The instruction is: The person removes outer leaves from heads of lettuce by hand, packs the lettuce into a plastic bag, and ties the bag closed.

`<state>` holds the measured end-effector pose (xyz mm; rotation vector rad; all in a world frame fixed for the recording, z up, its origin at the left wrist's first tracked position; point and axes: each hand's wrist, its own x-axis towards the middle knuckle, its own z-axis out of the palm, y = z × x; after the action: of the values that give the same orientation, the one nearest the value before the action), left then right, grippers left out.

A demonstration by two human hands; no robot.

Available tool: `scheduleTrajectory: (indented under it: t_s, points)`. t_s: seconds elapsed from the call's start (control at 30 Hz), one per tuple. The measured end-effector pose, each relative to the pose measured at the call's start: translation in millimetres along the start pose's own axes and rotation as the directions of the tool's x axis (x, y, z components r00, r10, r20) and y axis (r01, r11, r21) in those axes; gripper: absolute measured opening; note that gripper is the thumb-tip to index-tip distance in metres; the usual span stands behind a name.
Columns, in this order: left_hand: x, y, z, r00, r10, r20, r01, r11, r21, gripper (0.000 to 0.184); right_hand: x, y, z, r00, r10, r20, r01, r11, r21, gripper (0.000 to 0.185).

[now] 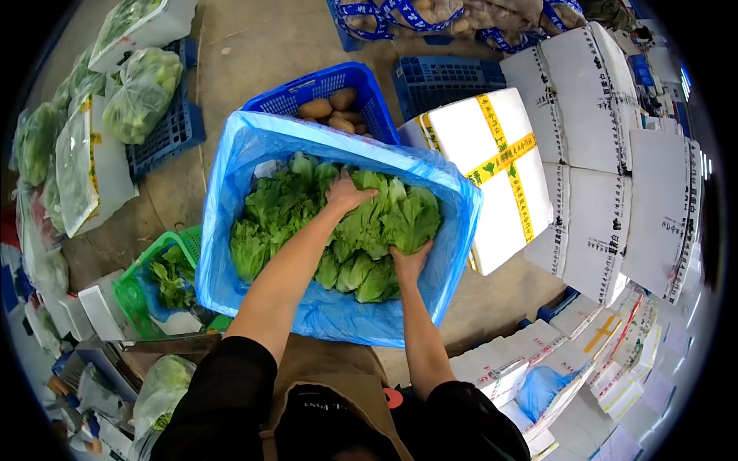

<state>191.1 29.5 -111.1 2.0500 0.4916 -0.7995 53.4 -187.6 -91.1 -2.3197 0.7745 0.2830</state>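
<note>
A produce storeroom: leafy greens (415,219), stacked white boxes (592,207), bagged vegetables (144,96), blue pallets (446,77).

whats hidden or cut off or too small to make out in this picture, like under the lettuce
All in the head view:
Blue-lined container: bottom mostly hidden by the lettuce.
Right hand: some fingers hidden by lettuce.
Potatoes: full number hidden by the container's rim.
Taped white box: contents hidden by its lid.
Sacks: cut off by the top edge.
</note>
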Motion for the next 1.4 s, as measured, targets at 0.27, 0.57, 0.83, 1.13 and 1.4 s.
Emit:
scheduleTrajectory:
  t_s: [0.27, 0.57, 0.83, 1.13, 1.4]
  points:
    - [-34.0, 3.0, 11.5, 0.995, 0.016, -0.101, -0.031, 0.988, -0.148, 0.099, -26.7, -15.7, -63.8, 0.970, 0.105, 0.219, -0.206, 0.833, 0.514, 0.093]
    - [-144.4, -22.4, -31.5, 0.967, 0.151, -0.204, -0.252, 0.665, -0.703, 0.076, -76.3, -4.5, -93.5, 0.750, 0.033, 0.661, -0.614, 0.408, 0.676, 0.054]
    - [-294.6, -108.8, -119.3, 0.831, 0.158, -0.534, -0.555, 0.307, -0.773, 0.076, -97.9, -83.1, -87.2, 0.672, -0.212, 0.709, -0.548, 0.501, 0.670, 0.065]
    - [-623.9, -273.5, -158.8, 0.404, -0.247, -0.881, -0.912, -0.039, -0.408, 0.088, -261.1, -258.0, 45.8, -0.206, -0.633, 0.746, -0.379, 0.755, 0.536, 0.067]
    - [-836.2, -365.0, -46.5, 0.078, -0.731, -0.677, -0.967, 0.111, -0.231, 0.090, -663.0, -253.1, 70.5, -0.857, -0.117, 0.502, 0.304, 0.671, 0.676, 0.070]
